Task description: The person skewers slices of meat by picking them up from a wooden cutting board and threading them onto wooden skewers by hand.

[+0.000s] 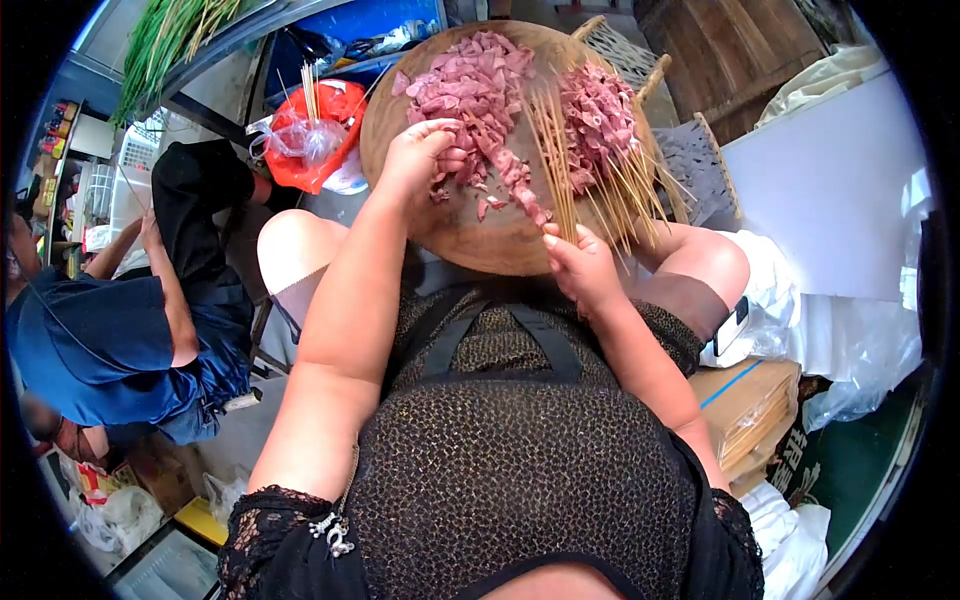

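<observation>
A round wooden board point(480, 235) lies across my lap. My right hand point(585, 268) is closed at its front edge, pinching the lower end of a meat skewer point(517, 182) threaded with pink pieces. My left hand point(422, 160) is closed, its fingers curled at the side of a large pile of cut raw meat point(470, 75); what they pinch is hidden. Bare bamboo skewers point(552, 150) lie in a bundle just right of the held one. Farther right, finished-looking meat skewers point(600, 120) are heaped with their sticks pointing toward me.
To the left, a red plastic bag point(320, 130) holds upright sticks. Another person in a dark blue shirt point(110, 340) sits at far left. A white panel point(820, 190) and flattened cardboard point(745, 410) are on the right. Green stalks point(170, 45) hang at upper left.
</observation>
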The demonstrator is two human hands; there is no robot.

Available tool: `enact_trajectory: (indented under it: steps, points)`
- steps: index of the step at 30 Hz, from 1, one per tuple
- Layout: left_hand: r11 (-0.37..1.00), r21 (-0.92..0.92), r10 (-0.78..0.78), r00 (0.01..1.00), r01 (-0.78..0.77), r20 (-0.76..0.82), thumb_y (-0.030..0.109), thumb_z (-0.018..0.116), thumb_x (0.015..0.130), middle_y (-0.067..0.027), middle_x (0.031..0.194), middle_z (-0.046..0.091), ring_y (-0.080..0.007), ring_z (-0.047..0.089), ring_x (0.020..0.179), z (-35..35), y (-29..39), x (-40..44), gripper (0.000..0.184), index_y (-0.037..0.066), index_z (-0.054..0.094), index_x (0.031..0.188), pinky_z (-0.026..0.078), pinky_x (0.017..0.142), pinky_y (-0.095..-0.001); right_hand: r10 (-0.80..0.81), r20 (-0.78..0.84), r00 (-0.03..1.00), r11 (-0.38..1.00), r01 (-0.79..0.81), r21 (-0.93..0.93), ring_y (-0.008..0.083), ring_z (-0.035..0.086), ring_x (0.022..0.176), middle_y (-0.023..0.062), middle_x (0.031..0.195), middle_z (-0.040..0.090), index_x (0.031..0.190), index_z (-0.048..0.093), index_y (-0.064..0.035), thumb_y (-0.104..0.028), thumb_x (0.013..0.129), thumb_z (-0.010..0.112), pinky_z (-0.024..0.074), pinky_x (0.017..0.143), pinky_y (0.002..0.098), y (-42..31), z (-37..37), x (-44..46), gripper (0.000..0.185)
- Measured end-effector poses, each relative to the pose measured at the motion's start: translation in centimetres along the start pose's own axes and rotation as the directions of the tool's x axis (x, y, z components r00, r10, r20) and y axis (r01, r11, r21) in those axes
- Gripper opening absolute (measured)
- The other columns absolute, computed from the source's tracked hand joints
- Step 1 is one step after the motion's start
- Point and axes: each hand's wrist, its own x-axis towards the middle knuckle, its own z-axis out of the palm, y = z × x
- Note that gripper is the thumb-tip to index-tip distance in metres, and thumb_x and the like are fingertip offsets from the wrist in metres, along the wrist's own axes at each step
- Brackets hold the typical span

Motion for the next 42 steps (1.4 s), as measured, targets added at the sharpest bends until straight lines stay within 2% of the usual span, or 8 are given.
enact_trajectory:
  steps: [5,8,12,14,15,19,34,42]
  points:
    - [0.987,-0.157,-0.02,0.999,0.016,-0.024,0.008,0.053,0.086,-0.0057,0.086,0.059,-0.0158,0.06,0.07,0.5,-0.2,0.2,0.022,0.003,0.054,0.107,0.052,0.061,-0.0259,0.019,0.0,1.0,0.999,-0.019,-0.038,0.0055,0.045,0.049,-0.0028,0.063,0.05,0.098,0.057,-0.0047,-0.01,0.081,0.061,0.0335,0.043,0.0171,0.8,-0.2,0.1,0.018]
    - [0.997,-0.08,0.0,0.998,-0.005,-0.068,0.009,0.055,0.085,-0.006,0.089,0.061,-0.0144,0.06,0.07,0.6,0.0,0.1,0.026,0.002,0.052,0.111,0.051,0.062,-0.0249,0.012,-0.003,1.0,1.0,-0.012,-0.025,0.0056,0.045,0.049,-0.0029,0.064,0.05,0.098,0.056,-0.0044,-0.01,0.081,0.061,0.0338,0.043,0.0173,0.7,-0.4,0.0,0.019]
    - [0.966,0.171,0.211,0.974,-0.193,-0.088,0.005,0.053,0.086,-0.0087,0.092,0.062,-0.0158,0.062,0.079,0.5,1.1,-0.4,0.03,-0.001,0.05,0.115,0.05,0.067,-0.0223,0.02,-0.004,1.0,0.999,-0.02,-0.029,0.0052,0.044,0.049,-0.0029,0.064,0.05,0.098,0.056,-0.0041,-0.01,0.081,0.06,0.0331,0.043,0.0177,0.1,0.0,-0.4,0.018]
    - [0.986,-0.106,0.12,0.991,-0.127,-0.065,0.004,0.051,0.086,-0.0103,0.099,0.061,-0.0136,0.061,0.076,0.2,1.2,-0.2,0.029,0.0,0.05,0.115,0.052,0.067,-0.0236,0.023,0.012,1.0,0.998,-0.023,-0.051,0.0053,0.044,0.05,-0.0029,0.064,0.05,0.098,0.056,-0.0041,-0.01,0.081,0.06,0.0333,0.043,0.0179,0.0,0.4,-0.8,0.018]
    - [0.966,-0.209,0.144,0.988,-0.152,-0.053,0.003,0.047,0.088,-0.0139,0.103,0.06,-0.0196,0.061,0.086,0.5,1.0,0.1,0.024,-0.001,0.051,0.111,0.052,0.074,-0.0276,0.02,0.026,0.999,0.997,-0.018,-0.072,0.0053,0.044,0.05,-0.003,0.064,0.049,0.098,0.055,-0.004,-0.01,0.081,0.06,0.0334,0.044,0.0181,-0.1,0.5,-0.7,0.018]
    - [0.946,-0.301,0.121,0.992,-0.121,-0.019,0.008,0.046,0.089,-0.0172,0.105,0.058,-0.0273,0.059,0.098,0.8,0.6,0.0,0.022,-0.001,0.05,0.109,0.052,0.079,-0.0321,-0.01,0.06,0.998,0.997,0.015,-0.075,0.0057,0.044,0.051,-0.003,0.064,0.049,0.098,0.055,-0.0039,-0.01,0.082,0.06,0.0339,0.045,0.0185,0.8,0.1,-0.1,0.018]
    - [0.969,-0.236,0.072,0.997,-0.075,-0.02,0.011,0.049,0.089,-0.0175,0.099,0.061,-0.0246,0.062,0.088,1.0,1.4,-0.3,0.021,-0.003,0.052,0.104,0.055,0.073,-0.0308,-0.014,0.015,1.0,0.991,0.015,-0.136,0.0055,0.044,0.051,-0.003,0.063,0.049,0.098,0.057,-0.0033,-0.011,0.082,0.06,0.0346,0.047,0.0187,1.0,-0.6,-0.1,0.018]
    - [0.981,-0.189,0.042,0.999,-0.036,0.029,0.012,0.052,0.088,-0.0155,0.098,0.061,-0.0224,0.063,0.086,1.7,1.7,-0.8,0.023,-0.001,0.052,0.107,0.054,0.072,-0.0298,-0.158,0.058,0.986,0.974,0.165,-0.157,0.0046,0.043,0.051,-0.0041,0.064,0.05,0.098,0.057,-0.0032,-0.01,0.082,0.059,0.0353,0.048,0.0188,2.0,-1.8,1.0,0.018]
